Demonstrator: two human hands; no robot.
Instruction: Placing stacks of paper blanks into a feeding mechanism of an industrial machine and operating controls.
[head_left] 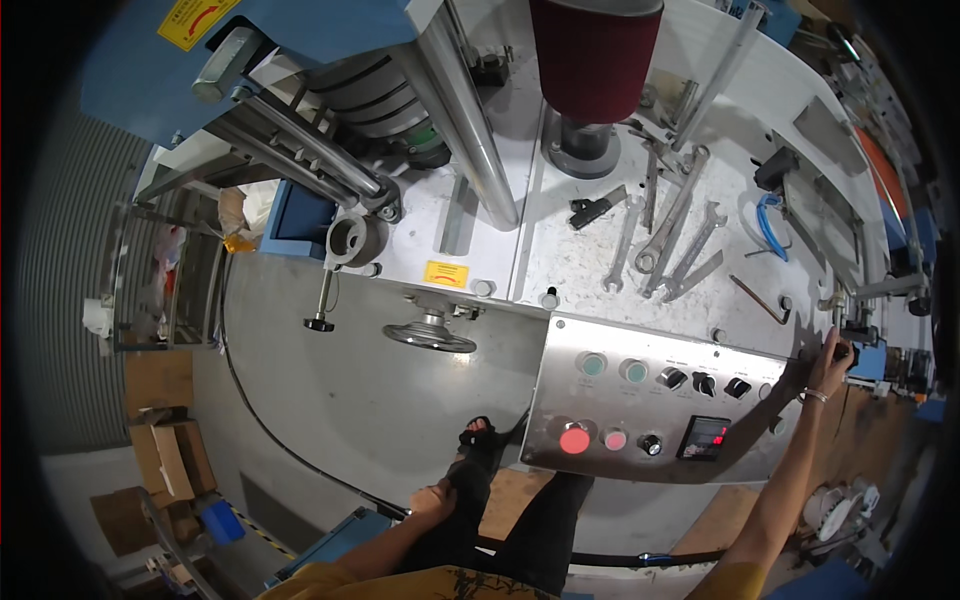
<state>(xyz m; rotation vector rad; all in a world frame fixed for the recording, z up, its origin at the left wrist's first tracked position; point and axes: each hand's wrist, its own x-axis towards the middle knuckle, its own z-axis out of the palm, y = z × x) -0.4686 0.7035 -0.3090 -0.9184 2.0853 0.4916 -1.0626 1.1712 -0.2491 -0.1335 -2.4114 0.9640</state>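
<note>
right hand [828, 362] on black knob [846, 352], panel's far corner

The right hand [828, 362] reaches out to the far right and closes its fingers on a small black knob [846, 352], which sits at the right edge of the white machine top, just beyond the right end of the steel control panel [650, 400]. A thin bracelet rings the wrist. The left hand [432, 497] hangs low beside the leg, holding nothing.
</note>
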